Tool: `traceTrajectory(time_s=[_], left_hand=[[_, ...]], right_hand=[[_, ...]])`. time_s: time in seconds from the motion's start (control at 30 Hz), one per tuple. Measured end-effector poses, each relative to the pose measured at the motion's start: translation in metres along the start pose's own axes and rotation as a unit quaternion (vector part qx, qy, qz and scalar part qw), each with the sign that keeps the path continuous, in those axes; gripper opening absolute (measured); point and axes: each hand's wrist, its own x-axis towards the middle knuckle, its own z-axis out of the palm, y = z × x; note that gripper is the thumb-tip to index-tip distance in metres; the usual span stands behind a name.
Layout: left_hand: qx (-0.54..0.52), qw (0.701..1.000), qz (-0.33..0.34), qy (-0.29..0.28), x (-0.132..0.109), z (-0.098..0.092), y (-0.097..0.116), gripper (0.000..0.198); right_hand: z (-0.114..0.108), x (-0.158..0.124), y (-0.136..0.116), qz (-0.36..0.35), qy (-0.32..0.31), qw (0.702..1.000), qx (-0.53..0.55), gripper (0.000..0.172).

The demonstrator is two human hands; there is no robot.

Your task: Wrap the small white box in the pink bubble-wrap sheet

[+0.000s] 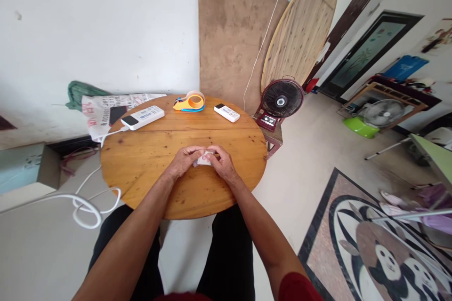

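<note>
Between my hands, over the middle of the round wooden table, is a small white item, partly covered by my fingers. My left hand pinches its left side between thumb and fingers. On its right side, my right hand grips it the same way. The item looks like a small packet or box; its exact kind cannot be made out. Beyond my hands, an orange and blue tape dispenser stands near the far edge. A white device with a dark end lies to its right.
A larger white device with a white cable lies at the table's far left, beside a printed bag. A dark red fan stands on a stool just right of the table. The wall is behind the table.
</note>
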Motion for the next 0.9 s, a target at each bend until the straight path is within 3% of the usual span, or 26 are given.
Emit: traceTrajectory(time_s=[0.47, 0.77, 0.9], left_hand=[[-0.022, 1.000, 0.002, 0.006, 0.001, 0.006, -0.002, 0.044], [0.019, 0.999, 0.026, 0.012, 0.001, 0.001, -0.008, 0.042], [0.020, 1.000, 0.020, -0.006, 0.001, -0.001, -0.007, 0.042]], right_hand=[[0.001, 0.001, -0.002, -0.038, 0.057, 0.992, -0.108, 0.022], [-0.002, -0.003, -0.015, -0.094, -0.034, 0.968, -0.231, 0.024], [-0.003, -0.003, -0.020, -0.112, -0.032, 0.959, -0.258, 0.025]])
